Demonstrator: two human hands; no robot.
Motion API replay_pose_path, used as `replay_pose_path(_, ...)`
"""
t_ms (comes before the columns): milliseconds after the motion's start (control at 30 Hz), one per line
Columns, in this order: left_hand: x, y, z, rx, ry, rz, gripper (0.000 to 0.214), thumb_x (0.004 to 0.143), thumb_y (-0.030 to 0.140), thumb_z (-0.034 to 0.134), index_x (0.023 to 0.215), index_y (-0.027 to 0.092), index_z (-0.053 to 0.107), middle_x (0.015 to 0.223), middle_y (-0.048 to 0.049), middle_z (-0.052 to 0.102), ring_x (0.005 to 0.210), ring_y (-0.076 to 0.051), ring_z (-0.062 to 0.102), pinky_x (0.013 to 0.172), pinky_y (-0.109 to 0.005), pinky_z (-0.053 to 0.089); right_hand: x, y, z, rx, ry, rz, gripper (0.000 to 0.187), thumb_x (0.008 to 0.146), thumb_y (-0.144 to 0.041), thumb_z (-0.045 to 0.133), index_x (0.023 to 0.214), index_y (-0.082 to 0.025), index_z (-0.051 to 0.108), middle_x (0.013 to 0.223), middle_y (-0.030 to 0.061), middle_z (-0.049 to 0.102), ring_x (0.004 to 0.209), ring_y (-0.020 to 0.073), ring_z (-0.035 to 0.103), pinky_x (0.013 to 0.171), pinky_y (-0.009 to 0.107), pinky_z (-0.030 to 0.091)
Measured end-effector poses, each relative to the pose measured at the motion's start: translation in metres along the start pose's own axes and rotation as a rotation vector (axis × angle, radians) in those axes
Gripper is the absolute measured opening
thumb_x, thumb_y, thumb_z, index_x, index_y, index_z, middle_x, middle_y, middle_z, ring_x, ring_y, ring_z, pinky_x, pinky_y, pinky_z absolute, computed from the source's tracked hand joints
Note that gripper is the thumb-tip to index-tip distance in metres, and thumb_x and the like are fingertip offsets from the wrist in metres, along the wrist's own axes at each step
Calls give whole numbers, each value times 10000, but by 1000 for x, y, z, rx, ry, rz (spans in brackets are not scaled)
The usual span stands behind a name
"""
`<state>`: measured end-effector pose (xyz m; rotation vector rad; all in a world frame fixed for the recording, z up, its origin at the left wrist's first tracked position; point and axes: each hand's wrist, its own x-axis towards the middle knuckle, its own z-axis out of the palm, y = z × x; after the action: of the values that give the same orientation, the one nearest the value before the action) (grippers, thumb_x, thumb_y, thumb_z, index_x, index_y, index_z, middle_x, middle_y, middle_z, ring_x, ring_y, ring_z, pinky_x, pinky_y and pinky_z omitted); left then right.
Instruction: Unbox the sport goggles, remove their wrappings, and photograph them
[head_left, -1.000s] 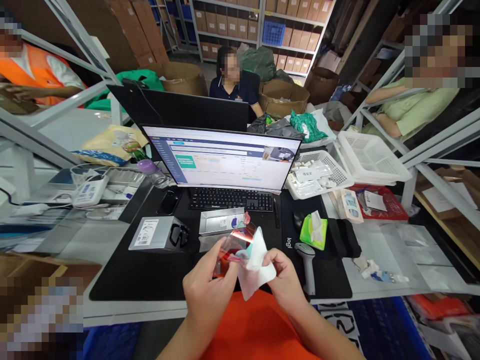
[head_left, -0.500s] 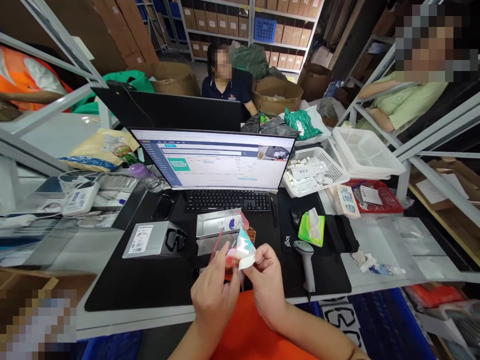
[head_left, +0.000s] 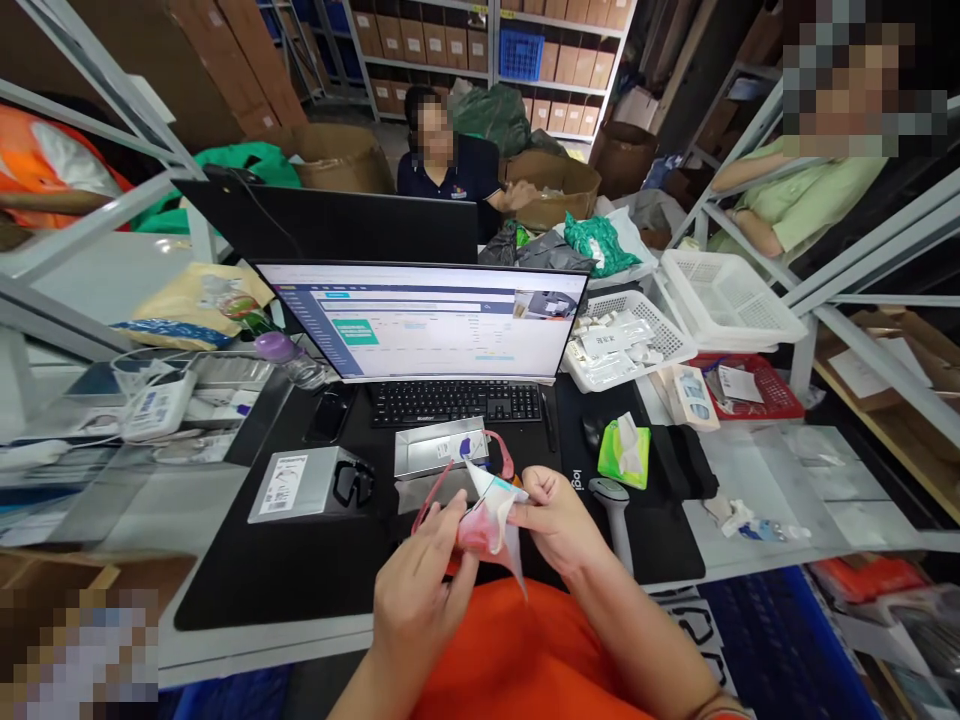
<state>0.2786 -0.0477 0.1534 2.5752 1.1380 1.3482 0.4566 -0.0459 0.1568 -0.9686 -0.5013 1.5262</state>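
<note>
A thin printed sheet, white and pink with a blue edge, is held above the black desk mat between my two hands. My left hand is closed, thumb and fingers gripping its left side. On the other side, my right hand pinches the sheet's upper right corner. One corner hangs down in a point toward the orange clothing. Behind the sheet shows a red strap; what it belongs to is mostly hidden. Just beyond lies an open silver box with a label.
A silver box with a goggles picture sits left. Farther back are a keyboard and monitor. Right of my hands lie a barcode scanner, green tissue pack and white basket. One person sits behind the monitors; others are nearby.
My right hand has moved slightly up and right, pulling the sheet wider, so a white corner now hangs down. The seated person has raised a hand.
</note>
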Motion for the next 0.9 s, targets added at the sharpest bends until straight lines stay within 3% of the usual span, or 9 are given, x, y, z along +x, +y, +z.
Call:
replay_pose_path(200,3,-7,-9,-106,-123,-19,536,876,79,599,1395,193,533,1153,-94,756,1005,-222,743,899,-321,622,-1,-6,-11,-33,-21,81,731,411,-217,960,557,-216,243,486,-130,307,465,27,206,468,177,145)
replay_pose_path(367,11,-6,-10,-208,-185,23,530,862,58,564,1371,205,557,1153,-70,759,1030,-214,738,969,-346,603,-5,-11,-21,41,10,110,741,334,-140,949,565,-211,248,613,-71,540,459,31,350,457,168,217)
replay_pose_path(567,20,-14,-11,-302,-300,-21,486,842,67,542,1297,216,626,1178,-61,752,1097,-215,716,1029,-374,562,-12,-9,-27,18,34,104,756,406,-212,963,572,-220,225,509,-111,332,484,50,281,483,175,216)
replay_pose_path(667,28,-29,-14,-370,-443,-26,497,824,61,543,1278,237,640,1255,-51,719,1176,-211,675,1137,-463,446,-20,-5,-39,-122,47,41,768,443,-288,965,555,-219,209,526,-105,267,511,59,251,499,186,212)
replay_pose_path(767,33,-44,-21,-425,-512,-99,556,766,3,523,1246,251,656,1239,-33,727,1164,-196,680,1175,-494,381,-30,-10,-67,-336,172,-104,718,540,-386,927,541,-226,228,534,-100,233,512,69,210,487,202,211)
replay_pose_path(833,35,-49,-27,-434,-522,-133,600,721,-24,508,1224,262,668,1234,-30,730,1149,-195,688,1162,-483,402,-37,-20,-83,-474,217,-184,653,610,-399,891,546,-233,263,510,-93,277,485,78,237,466,212,238)
replay_pose_path(900,38,-49,-31,-443,-554,-118,609,693,-22,518,1200,273,683,1244,-35,725,1172,-208,676,1149,-487,416,-44,-34,-87,-606,155,-241,560,687,-363,844,553,-238,315,475,-67,397,451,102,335,462,242,339)
